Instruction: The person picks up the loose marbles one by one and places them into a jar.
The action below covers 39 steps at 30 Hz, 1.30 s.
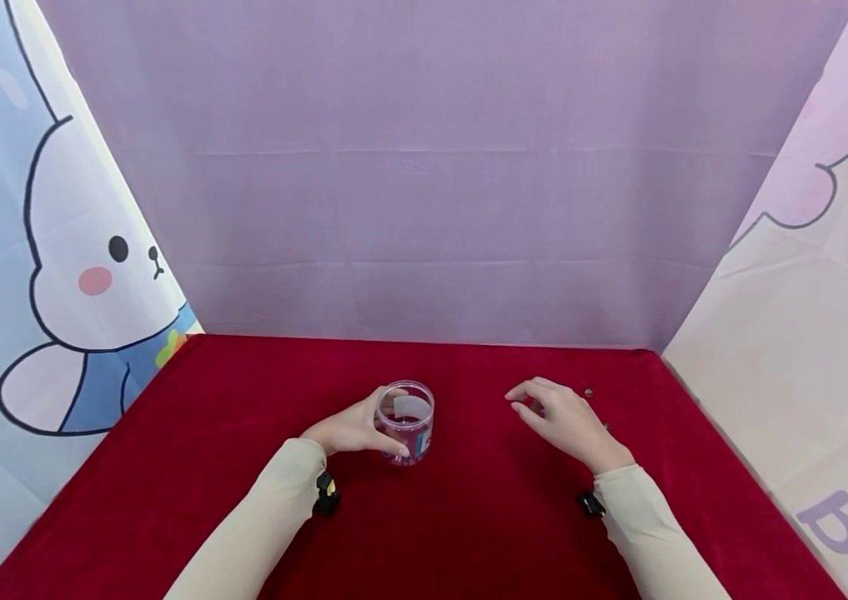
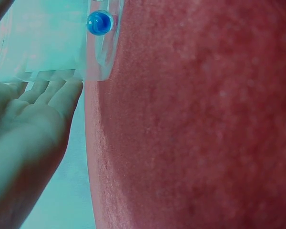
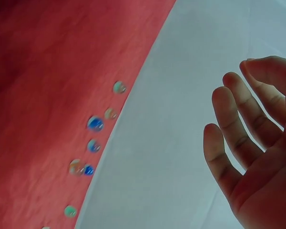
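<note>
The left hand (image 1: 352, 427) grips an upright clear cylindrical plastic jar (image 1: 413, 423); right of it, the loosely spread right hand (image 1: 564, 421) is nearest multicoloured round glass marbles (image 3: 95, 123).

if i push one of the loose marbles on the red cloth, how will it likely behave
The loose marbles look round, so one would probably roll at a light push. Their shiny, glassy surfaces may make them slippery to pick up. The red cloth looks fuzzy and might slow a roll.
</note>
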Available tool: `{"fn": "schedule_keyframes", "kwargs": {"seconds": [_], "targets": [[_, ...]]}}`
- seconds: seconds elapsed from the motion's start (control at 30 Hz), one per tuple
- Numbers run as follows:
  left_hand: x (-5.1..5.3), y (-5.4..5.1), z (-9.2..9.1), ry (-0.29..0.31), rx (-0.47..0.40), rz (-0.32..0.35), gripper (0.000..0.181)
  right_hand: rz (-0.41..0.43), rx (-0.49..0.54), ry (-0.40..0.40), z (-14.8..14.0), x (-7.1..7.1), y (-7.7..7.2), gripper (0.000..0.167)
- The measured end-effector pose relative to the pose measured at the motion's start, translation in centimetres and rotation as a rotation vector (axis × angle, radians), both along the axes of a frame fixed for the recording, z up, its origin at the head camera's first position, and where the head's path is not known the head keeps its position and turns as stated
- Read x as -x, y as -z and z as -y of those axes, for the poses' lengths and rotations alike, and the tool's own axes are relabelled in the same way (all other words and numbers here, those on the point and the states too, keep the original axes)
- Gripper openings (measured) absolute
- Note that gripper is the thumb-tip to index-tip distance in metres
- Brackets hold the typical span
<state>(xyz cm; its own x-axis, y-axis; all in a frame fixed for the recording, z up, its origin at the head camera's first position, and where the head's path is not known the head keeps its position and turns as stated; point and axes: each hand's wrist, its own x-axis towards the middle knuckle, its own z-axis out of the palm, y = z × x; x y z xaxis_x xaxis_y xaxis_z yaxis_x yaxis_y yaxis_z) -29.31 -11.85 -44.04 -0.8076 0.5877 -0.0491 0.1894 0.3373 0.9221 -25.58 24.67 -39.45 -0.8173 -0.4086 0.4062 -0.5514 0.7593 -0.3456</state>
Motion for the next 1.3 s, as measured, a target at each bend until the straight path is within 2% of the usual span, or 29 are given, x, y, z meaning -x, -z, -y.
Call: {"fn": "schedule_keyframes", "kwargs": {"seconds": [0.33, 0.57, 0.87, 1.3], "targets": [[-0.2, 0.0, 0.0, 0.002, -0.009, -0.004, 0.095, 0.030, -0.023, 0.077, -2.5, -0.5, 0.6, 0.016], [-0.3, -0.1, -0.1, 0.009, -0.010, -0.004, 0.097, 0.009, -0.015, 0.099, -4.4, -0.7, 1.0, 0.016], [-0.4, -0.1, -0.2, 0.001, -0.009, -0.004, 0.096, 0.027, -0.040, 0.148, -6.3, -1.0, 1.3, 0.015], [-0.2, 0.0, -0.2, -0.002, -0.008, -0.008, 0.094, 0.099, -0.051, 0.257, -9.2, -1.3, 1.2, 0.021]]}}
